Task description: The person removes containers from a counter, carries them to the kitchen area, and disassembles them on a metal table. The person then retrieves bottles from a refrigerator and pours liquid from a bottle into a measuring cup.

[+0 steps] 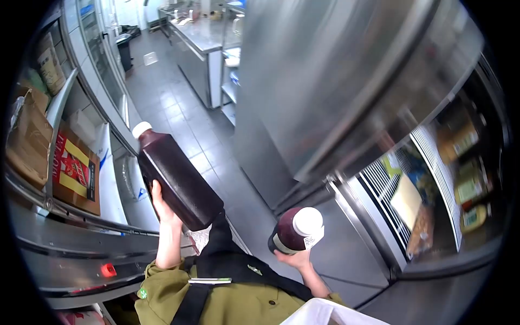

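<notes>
I see the left hand [168, 210] wrapped round a long dark bottle [179, 179], cap [142, 129] leaning left, and the right hand [295, 259], gripping a purple bottle [288, 228], nearer the wire shelf [437, 181].

Glare on floor tiles [203, 162]; steel door [336, 81] blurred; fisheye-curved, black edges.

Large dark bottle [180, 180], tilted; labelled maroon bottle [287, 229]; both white-capped, held.
</notes>
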Motion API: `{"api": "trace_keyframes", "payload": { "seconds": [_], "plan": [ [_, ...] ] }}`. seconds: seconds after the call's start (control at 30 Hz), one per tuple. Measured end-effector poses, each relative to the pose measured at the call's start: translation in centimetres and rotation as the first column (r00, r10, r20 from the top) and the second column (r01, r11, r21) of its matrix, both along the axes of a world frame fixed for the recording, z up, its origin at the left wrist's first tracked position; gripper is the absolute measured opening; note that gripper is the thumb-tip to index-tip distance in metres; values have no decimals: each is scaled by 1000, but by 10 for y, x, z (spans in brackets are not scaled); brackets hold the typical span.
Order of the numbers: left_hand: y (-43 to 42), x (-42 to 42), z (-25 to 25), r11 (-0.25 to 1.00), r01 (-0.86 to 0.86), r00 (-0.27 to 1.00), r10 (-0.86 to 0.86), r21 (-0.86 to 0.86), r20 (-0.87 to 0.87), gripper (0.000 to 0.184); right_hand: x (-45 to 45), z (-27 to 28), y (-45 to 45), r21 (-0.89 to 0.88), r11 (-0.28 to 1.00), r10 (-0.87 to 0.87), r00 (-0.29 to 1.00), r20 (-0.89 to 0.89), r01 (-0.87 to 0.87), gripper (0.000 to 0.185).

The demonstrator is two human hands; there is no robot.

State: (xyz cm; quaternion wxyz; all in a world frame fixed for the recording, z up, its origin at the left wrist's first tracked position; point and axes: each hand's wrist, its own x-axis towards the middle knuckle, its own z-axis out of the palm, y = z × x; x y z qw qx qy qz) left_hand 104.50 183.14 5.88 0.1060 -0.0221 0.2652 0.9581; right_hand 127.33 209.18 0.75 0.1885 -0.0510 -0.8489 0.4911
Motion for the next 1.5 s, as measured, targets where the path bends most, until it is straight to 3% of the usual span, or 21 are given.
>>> {"api": "trace_keyframes", "payload": {
  "seconds": [0.1, 0.17, 0.3, 0.37, 0.43, 0.57, 0.63, 0.73, 0.87, 0.9, 1.0, 1.13, 1.3, 1.37, 1.5],
  "plan": [
    [4, -64, -9, 998, -8, 994, 2, 57, 113, 52, -79, -9, -10, -171, 985, 9, 998, -55, -19, 78],
    [-5, -113, -33, 993, 92, 989, -100, 77, 113, 51, -138, -20, -18, -232, 973, -4, 999, -41, -5, 81],
    [-16, -216, -53, 1000, -30, 952, 28, 1, 303, 44, -297, -5, -48, -341, 940, 15, 999, -38, -27, 80],
    [-38, -268, -76, 986, 104, 911, -146, 129, 386, 39, -376, -3, -59, -335, 942, 33, 999, 18, -25, 78],
    [-54, -313, -72, 968, 210, 887, -248, 139, 390, 35, -451, 3, -72, -441, 895, 56, 997, -53, -74, 79],
    [-70, -400, -60, 983, 176, 892, -184, 60, 412, 32, -569, 15, -88, -512, 852, 76, 993, -87, -110, 81],
    [-68, -446, -55, 985, 89, 945, -36, -147, 326, 36, -624, 16, -90, -461, 884, 38, 996, -79, -70, 82],
    [-62, -519, -55, 879, -110, 987, 153, -463, 55, 62, -709, 13, -89, -455, 890, -24, 997, -73, -12, 81],
    [-58, -653, -73, 567, -334, 942, 201, -753, -267, 92, -846, -5, -73, -449, 894, -72, 991, -114, 14, 79],
    [-56, -687, -70, 535, -342, 940, 198, -772, -279, 93, -882, -4, -71, -448, 894, -95, 984, -153, 17, 79],
    [-54, -790, -59, 594, -326, 945, 199, -736, -258, 90, -996, -1, -59, -418, 907, -141, 973, -182, 53, 80],
    [-62, -899, -27, 724, -290, 957, 213, -626, -197, 82, -1154, 10, -43, -366, 924, -222, 933, -283, 109, 77],
    [-95, -1042, -45, 602, -401, 916, 264, -691, -302, 87, -1331, 2, -42, -373, 915, -298, 881, -367, 154, 66],
    [-107, -1105, -50, 589, -412, 911, 250, -695, -329, 91, -1386, -11, -46, -393, 898, -338, 883, -327, 198, 66],
    [-119, -1263, -48, 534, -371, 917, 80, -760, -391, 96, -1468, -20, -67, -449, 861, -383, 885, -263, 239, 64]
  ]
}}
